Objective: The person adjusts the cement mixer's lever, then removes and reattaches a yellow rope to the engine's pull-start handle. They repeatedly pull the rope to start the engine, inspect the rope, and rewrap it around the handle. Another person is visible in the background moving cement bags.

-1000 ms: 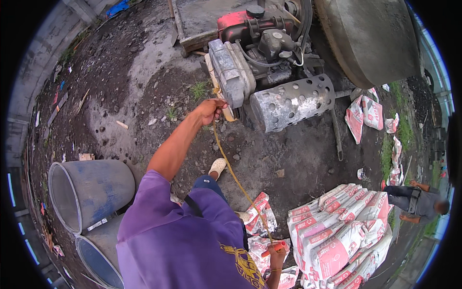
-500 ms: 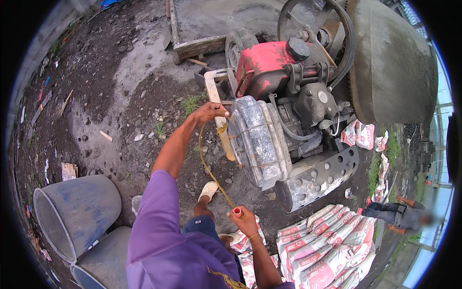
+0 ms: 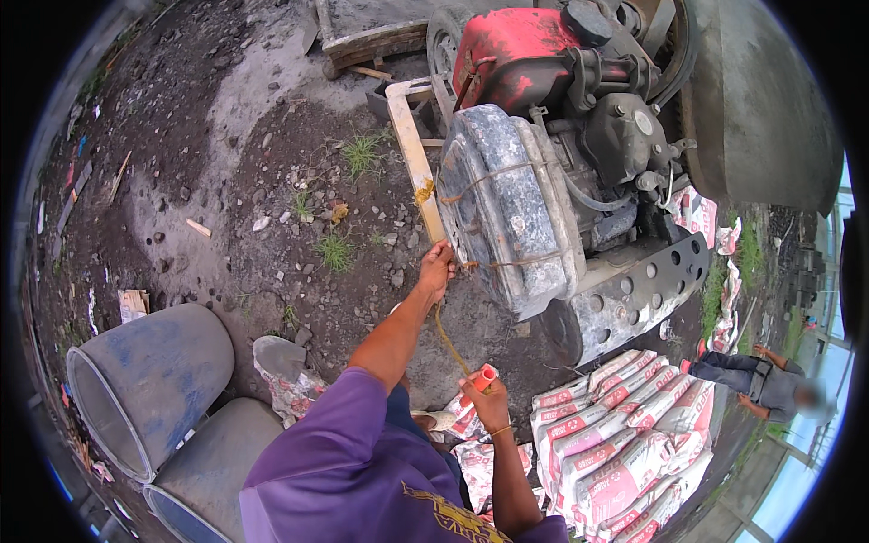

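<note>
My left hand (image 3: 436,270) is closed in a pinch on a yellow-brown rope (image 3: 445,335), beside the lower left edge of a dusty blue-grey engine cover (image 3: 511,213). From there the rope runs down to my right hand (image 3: 489,403). That hand is closed round a short orange-red tube (image 3: 482,378), whose hollow end points up. The cover is bound with thin cord and belongs to an engine with a red tank (image 3: 516,54). A pale wooden frame (image 3: 415,172) stands next to the cover, with a yellowish lump of cord tied on it.
Stacked cement bags (image 3: 625,443) lie at the lower right. Two blue-grey drums (image 3: 154,380) rest on their sides at the left. Behind the engine rises a large grey mixer drum (image 3: 769,100). At the far right, another person (image 3: 760,380) stands. Stones and grass tufts dot the ground.
My left hand has moved down from the cover's upper left side to its lower edge, bringing the rope along. The view has shifted, and my right hand still grips the tube.
</note>
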The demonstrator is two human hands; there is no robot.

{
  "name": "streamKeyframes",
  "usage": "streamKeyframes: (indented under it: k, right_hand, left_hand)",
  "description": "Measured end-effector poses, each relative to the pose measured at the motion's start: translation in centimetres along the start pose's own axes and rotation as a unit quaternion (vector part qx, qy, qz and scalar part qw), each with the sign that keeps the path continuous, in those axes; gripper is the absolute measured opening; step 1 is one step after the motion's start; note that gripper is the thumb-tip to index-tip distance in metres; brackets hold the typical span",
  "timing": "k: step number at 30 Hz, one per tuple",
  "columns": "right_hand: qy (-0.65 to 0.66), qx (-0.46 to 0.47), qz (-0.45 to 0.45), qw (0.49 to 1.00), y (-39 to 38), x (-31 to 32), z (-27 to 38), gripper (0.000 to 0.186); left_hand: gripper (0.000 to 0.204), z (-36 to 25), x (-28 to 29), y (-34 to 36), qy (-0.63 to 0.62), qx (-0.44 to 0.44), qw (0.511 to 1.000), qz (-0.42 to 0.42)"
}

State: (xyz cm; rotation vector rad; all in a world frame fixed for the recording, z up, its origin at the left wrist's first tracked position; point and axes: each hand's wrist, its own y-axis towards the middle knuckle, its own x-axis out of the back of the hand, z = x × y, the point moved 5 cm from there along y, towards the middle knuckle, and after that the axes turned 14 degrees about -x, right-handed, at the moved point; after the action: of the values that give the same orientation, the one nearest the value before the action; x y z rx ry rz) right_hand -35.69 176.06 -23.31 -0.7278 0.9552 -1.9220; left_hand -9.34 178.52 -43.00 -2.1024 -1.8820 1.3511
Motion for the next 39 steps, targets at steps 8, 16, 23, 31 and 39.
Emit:
streamKeyframes:
  k: [8, 16, 23, 31, 39]
  right_hand:
    - [0.119, 0.086, -0.007, 0.989, -6.9, 4.0, 1.2, 0.014]
    - [0.263, 0.105, 0.122, 0.951, -8.0, 6.3, -2.1, 0.021]
    - [0.311, 0.163, 0.084, 0.932, -14.7, 13.7, -8.0, 0.033]
    - [0.308, 0.231, -0.048, 0.922, -18.8, 17.7, -14.2, 0.036]
    - [0.258, 0.139, -0.074, 0.953, -32.4, 25.1, -19.7, 0.044]
  left_hand:
    - [0.016, 0.3, -4.8, -7.7, -0.134, 0.076, 0.983, -0.095]
    - [0.010, -0.7, -5.4, -12.9, 0.036, 0.032, 0.997, -0.057]
    - [0.043, -1.8, -5.3, -19.3, 0.252, 0.026, 0.959, 0.127]
    - [0.043, -5.2, -8.1, -25.6, 0.427, 0.113, 0.866, 0.236]
    - [0.031, -0.7, -10.5, -20.1, 0.365, 0.092, 0.925, 0.044]
